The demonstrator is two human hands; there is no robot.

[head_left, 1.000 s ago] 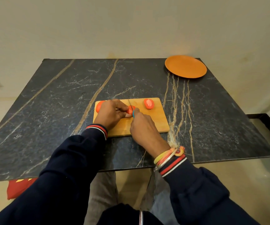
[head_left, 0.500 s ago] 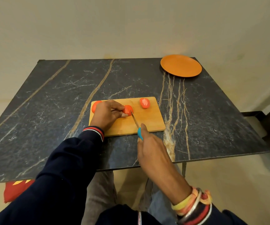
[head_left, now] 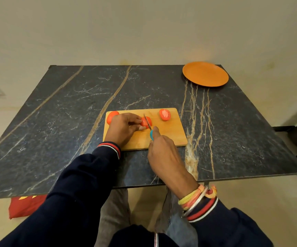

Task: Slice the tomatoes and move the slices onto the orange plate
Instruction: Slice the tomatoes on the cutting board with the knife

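Dark marble table [head_left: 54,139] carried a cutting board [head_left: 167,136]. The left hand [head_left: 122,128] pinched a tomato piece [head_left: 146,122] mid-board, steadying it for the cut, while the right hand [head_left: 163,154] gripped a blue-handled knife [head_left: 148,125], blade laid across that piece. 1 cut half [head_left: 165,114] lay at the board's far right, 1 whole tomato [head_left: 112,115] behind the left hand. Well apart, at the far right corner, the orange plate [head_left: 205,73] held no slices, only marble between.

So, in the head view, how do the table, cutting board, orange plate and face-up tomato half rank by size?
Largest to smallest: table, cutting board, orange plate, tomato half. The plate sits farther from the camera, so its true size against the board is unsure.
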